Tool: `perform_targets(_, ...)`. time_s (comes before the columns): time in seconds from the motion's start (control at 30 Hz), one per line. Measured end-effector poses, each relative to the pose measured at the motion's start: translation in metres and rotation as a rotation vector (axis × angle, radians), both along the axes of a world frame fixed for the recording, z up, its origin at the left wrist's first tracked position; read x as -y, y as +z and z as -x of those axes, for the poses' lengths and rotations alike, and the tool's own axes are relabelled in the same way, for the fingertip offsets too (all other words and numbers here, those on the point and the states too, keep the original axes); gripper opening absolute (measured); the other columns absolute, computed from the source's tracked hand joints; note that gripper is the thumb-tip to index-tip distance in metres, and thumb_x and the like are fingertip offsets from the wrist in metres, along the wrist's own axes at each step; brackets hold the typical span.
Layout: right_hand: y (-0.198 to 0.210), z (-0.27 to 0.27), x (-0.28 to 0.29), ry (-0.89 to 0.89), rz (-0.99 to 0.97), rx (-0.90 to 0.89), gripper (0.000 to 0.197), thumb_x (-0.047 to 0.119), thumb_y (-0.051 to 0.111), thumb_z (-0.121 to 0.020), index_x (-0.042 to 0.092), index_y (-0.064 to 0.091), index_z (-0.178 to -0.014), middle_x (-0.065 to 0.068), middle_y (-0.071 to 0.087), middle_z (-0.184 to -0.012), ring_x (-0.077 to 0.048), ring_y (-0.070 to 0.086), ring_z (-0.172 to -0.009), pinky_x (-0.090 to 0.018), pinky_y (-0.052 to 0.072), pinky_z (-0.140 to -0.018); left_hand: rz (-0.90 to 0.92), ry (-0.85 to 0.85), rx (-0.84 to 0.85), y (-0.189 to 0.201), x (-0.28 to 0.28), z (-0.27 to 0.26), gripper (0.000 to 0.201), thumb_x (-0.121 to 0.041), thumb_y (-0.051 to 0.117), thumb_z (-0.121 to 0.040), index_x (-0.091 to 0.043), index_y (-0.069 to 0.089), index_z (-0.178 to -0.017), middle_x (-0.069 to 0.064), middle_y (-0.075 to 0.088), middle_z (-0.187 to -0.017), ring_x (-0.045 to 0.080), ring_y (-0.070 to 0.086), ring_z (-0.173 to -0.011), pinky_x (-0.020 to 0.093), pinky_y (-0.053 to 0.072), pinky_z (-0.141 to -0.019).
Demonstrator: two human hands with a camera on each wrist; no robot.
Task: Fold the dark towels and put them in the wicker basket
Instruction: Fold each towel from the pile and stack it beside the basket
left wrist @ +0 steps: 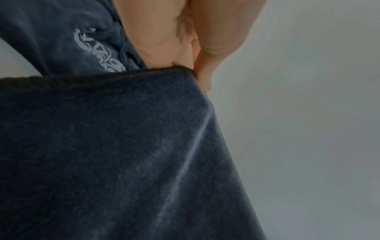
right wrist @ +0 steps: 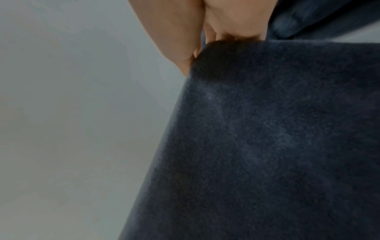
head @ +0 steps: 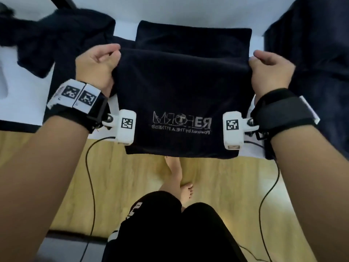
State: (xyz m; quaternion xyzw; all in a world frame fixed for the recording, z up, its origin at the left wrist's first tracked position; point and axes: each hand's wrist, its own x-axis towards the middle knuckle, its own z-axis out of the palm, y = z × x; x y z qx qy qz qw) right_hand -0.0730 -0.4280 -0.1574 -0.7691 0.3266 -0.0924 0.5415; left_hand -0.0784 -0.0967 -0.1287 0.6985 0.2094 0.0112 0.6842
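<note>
A dark navy towel (head: 181, 95) with a pale printed logo hangs folded between my hands above the white table's front edge. My left hand (head: 102, 63) pinches its upper left corner and my right hand (head: 268, 67) pinches its upper right corner. The left wrist view shows my left hand (left wrist: 195, 65) clamped on the towel (left wrist: 113, 146) edge, with more logo-printed cloth behind. In the right wrist view my right hand (right wrist: 197, 48) grips the towel (right wrist: 267, 138) corner. A folded dark towel (head: 192, 36) lies flat on the table behind. No wicker basket shows in any view.
A crumpled heap of dark towels (head: 52, 38) lies at the back left of the white table (head: 22, 91). More dark cloth (head: 317, 63) hangs at the right. Below are the wooden floor (head: 132, 176), my legs and bare feet, and two thin black cables.
</note>
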Motion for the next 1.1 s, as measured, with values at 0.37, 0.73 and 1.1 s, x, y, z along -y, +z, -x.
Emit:
perform_targets(0.37, -0.035, 0.016, 0.005, 0.183, 0.199, -0.228, 0.042, 0.027, 0.071, -0.080, 0.029, 0.065, -0.121, 0.012, 0.062, -0.107, -0.001, 0.058, -0.102, -0.015, 0.045, -0.094, -0.403, -0.199, -0.192, -0.066, -0.026, -0.015, 0.034, -0.007, 0.069, -0.087, -0.008, 0.062, -0.120, -0.003, 0.067, -0.096, -0.004, 0.065, -0.076, 0.023, 0.055, -0.077)
perform_targets(0.73, -0.048, 0.173, -0.015, 0.110, 0.252, -0.373, 0.029, 0.032, 0.074, -0.082, 0.021, 0.056, -0.102, -0.001, 0.062, -0.101, -0.013, 0.058, -0.088, -0.017, 0.040, -0.077, -0.406, -0.137, -0.330, -0.077, -0.025, 0.125, 0.025, -0.023, 0.072, -0.084, -0.043, 0.060, -0.095, -0.014, 0.070, -0.093, -0.004, 0.066, -0.086, 0.024, 0.052, -0.081)
perform_targets(1.1, -0.035, 0.204, -0.028, 0.116, 0.098, -0.460, 0.033, 0.034, 0.072, -0.084, 0.024, 0.055, -0.110, 0.013, 0.063, -0.075, 0.003, 0.061, -0.071, -0.005, 0.041, -0.060, -0.210, -0.068, -0.487, -0.071, -0.010, 0.174, 0.018, -0.018, 0.068, -0.090, -0.020, 0.050, -0.092, 0.011, 0.068, -0.095, 0.020, 0.074, -0.072, 0.031, 0.060, -0.072)
